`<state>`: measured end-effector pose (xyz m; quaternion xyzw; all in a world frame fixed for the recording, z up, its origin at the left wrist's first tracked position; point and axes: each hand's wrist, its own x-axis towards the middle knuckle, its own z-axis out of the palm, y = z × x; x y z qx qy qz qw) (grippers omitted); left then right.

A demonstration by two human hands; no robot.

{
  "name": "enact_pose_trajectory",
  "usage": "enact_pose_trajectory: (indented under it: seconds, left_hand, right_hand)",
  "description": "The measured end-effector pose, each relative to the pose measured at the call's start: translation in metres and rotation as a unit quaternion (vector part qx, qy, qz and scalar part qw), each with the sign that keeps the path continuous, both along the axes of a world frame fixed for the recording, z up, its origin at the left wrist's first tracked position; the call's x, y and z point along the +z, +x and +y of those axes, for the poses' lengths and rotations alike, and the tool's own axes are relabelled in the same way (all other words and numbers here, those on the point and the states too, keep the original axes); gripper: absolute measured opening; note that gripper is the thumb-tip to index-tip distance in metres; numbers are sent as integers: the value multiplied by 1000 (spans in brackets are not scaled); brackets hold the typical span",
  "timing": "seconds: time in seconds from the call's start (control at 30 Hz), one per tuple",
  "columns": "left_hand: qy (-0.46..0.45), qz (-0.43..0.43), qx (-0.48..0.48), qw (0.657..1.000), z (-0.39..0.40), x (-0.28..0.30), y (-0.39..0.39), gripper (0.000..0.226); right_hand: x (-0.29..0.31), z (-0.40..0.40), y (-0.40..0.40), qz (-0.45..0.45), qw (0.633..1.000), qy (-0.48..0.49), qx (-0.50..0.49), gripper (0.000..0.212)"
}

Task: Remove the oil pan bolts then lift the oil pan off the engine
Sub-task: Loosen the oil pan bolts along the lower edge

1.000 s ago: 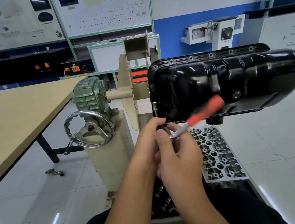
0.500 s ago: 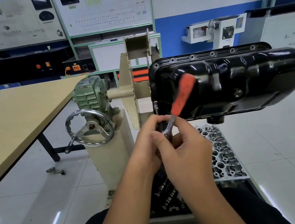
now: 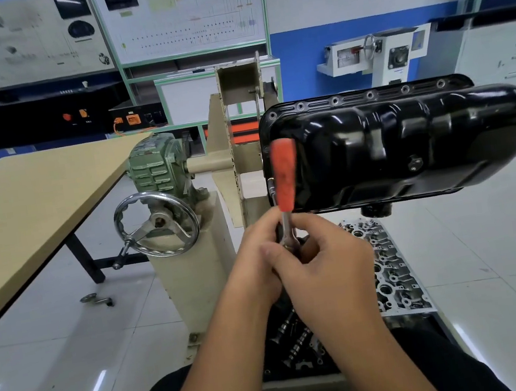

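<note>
A: Oil pan (image 3: 408,144) — one, glossy black, mounted on the cream engine stand (image 3: 227,153), its belly facing the camera and its flange along the top edge. How many bolt holes do you count up there?

B: Six along the visible top flange (image 3: 368,95). Whether bolts sit in them I cannot tell. One drain plug (image 3: 414,164) shows low on the pan's face.

A: And the tool?

B: One ratchet wrench (image 3: 286,188) with an orange handle, standing nearly upright in front of the pan's left end. Both hands meet at its metal lower end, just under the pan's lower left corner. The left hand (image 3: 259,261) has its fingers curled round the ratchet's head; the right hand (image 3: 330,268) is curled against it from the other side, thumb laid across the head. The socket and the bolt it may be on are hidden by the fingers.

A: Around it?

B: One handwheel (image 3: 156,224) on a green gearbox (image 3: 157,171), at the stand's left side. One wooden table (image 3: 29,207) further left. One cylinder head (image 3: 389,269) lies on the floor under the pan, partly covered by the right wrist. Camshafts (image 3: 295,342) lie in a dark tray between the forearms; their number I cannot tell. A small metal part (image 3: 97,299) lies on the floor under the table's edge.
</note>
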<state>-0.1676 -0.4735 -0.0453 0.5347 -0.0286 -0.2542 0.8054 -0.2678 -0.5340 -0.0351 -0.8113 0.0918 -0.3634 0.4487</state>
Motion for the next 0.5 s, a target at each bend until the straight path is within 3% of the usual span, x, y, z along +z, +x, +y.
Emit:
enact_pose_trajectory:
  seconds: [0.07,0.13,0.2,0.23,0.27,0.33,0.37,0.43,0.5]
  left_hand:
    - [30,-6,-11,999,2,1,1,36]
    - [41,-5,-14,999,3,3,3,33]
    - [51,19,-14,998,2,6,0,42]
    - [46,28,-15,998,2,6,-1,43]
    - [40,31,-14,999,1,4,-1,43]
    - [9,33,-15,999,2,1,0,43]
    - [5,21,-18,1000,4,2,0,41]
    - [33,-17,-14,999,8,4,3,34]
    - [82,-51,-18,995,11,6,3,39]
  right_hand:
    - [-2,0,-1,-16,998,54,-12,22]
    - [-2,8,0,-24,970,240,6,16]
    - [0,19,3,-45,847,524,78,16]
    - [1,22,3,-42,810,579,89,21]
    - [-1,23,2,-33,827,554,86,22]
    - [-4,18,0,-2,945,323,46,17]
    - [-5,13,-1,-3,979,202,22,20]
    - [-2,5,-2,-31,992,119,-9,23]
    - [-2,5,-2,-47,978,205,-6,20]
